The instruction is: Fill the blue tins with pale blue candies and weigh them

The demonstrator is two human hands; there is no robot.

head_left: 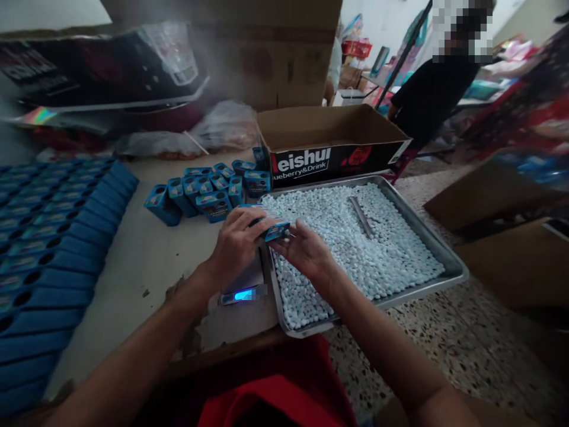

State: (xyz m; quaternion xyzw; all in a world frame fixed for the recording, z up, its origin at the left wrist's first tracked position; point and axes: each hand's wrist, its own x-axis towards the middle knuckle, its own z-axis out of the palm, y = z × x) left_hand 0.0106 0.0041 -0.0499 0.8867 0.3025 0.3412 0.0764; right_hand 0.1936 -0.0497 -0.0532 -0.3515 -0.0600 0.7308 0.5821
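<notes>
I am looking down at a pale, scuffed wooden tabletop [146, 255] whose near edge is chipped and worn. My left hand [235, 243] is curled around a small blue printed carton [274, 229], fingers wrapped over its top, and my right hand [304, 249] meets it from the other side, thumb and fingertips pinching the carton's end. The carton sits between the two hands, right over the near left corner of a shallow rectangular metal tray [444, 252] that overhangs the table edge and is filled with small white-blue pellets [355, 237]. A slim metal scoop [361, 216] lies on the pellets towards the far side.

Under my left wrist is a flat grey digital scale with a glowing blue display [244, 293] (the readout is blurred, so I cannot read it). Just beyond the hands stands a loose cluster of matching small blue cartons [204, 193], some upright, some tipped. Along the left edge of the table run tight rows of the same blue cartons laid flat [48, 249].

Behind the tray is an open brown cardboard box with a black printed band [331, 139], and behind that a tall plain cardboard box [267, 53]. Crumpled clear plastic bags [222, 127] lie against a dark printed package [98, 65] at the back left.

The floor is speckled terrazzo [444, 350]. More cardboard boxes [493, 196] stand on it to the right, and a person in a black top [433, 89] stands in the cluttered background.
</notes>
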